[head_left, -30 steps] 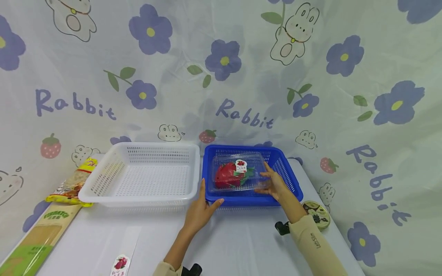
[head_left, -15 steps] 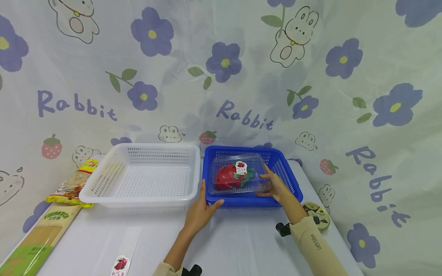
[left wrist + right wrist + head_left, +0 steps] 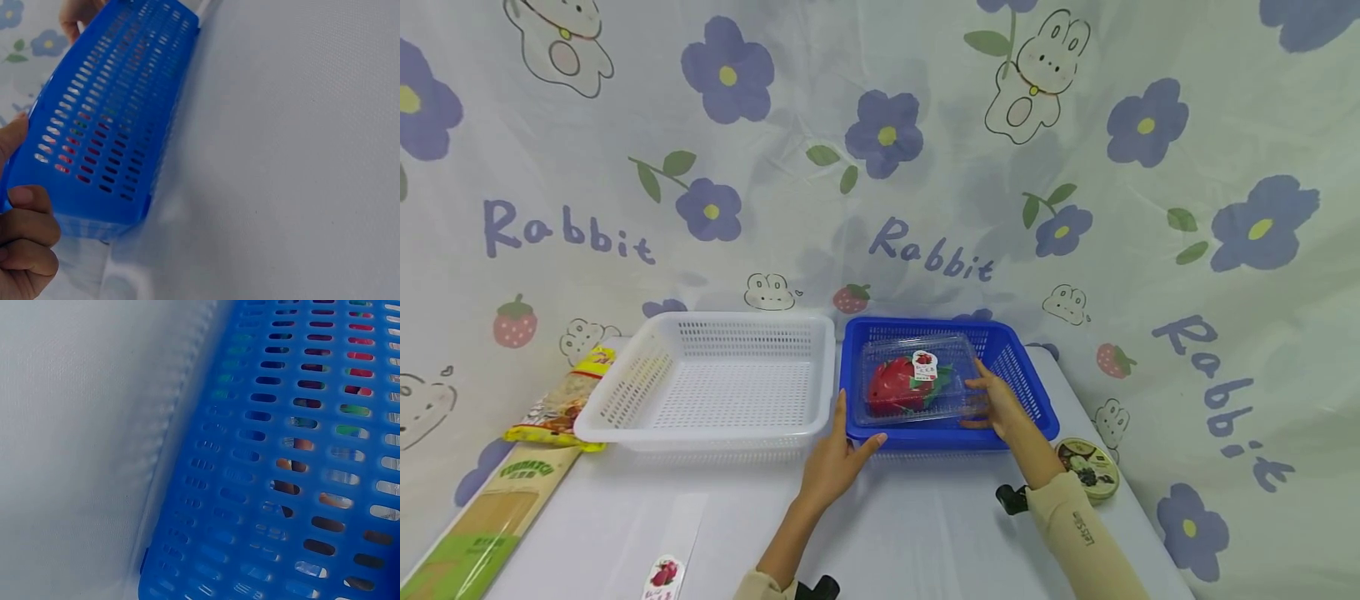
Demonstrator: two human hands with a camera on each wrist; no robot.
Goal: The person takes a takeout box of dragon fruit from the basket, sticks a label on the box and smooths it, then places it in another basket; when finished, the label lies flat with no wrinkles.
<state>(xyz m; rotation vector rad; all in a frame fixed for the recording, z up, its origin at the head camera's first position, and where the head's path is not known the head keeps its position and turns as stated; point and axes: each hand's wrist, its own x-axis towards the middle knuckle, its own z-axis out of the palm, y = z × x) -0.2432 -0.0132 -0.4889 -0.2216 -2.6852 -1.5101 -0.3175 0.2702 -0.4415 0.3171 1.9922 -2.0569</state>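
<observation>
A blue perforated basket [image 3: 925, 440] stands on the table at centre right. My left hand [image 3: 831, 471] grips its front left corner, thumb over the rim; in the left wrist view curled fingers [image 3: 28, 234] show at the basket's end. Inside lies a clear plastic box [image 3: 950, 402], slightly tilted, with a red dragon fruit [image 3: 891, 385] in it and a white fruit label [image 3: 925, 365] on its lid. My right hand [image 3: 1000, 407] holds the box's right end, fingers spread along its edge. In the right wrist view the basket's wall [image 3: 237, 487] mostly hides that hand.
A white perforated basket [image 3: 745, 392] stands close to the left. Beyond it lie a yellow snack bag [image 3: 561, 400] and a flat green-and-tan packet [image 3: 497, 508]. A round tin [image 3: 1087, 469] sits by my right forearm. A label strip [image 3: 664, 575] lies at the front.
The plastic box has sunk a little toward the front of the blue basket, with my right hand still at its right end. My left hand has stayed at the corner.
</observation>
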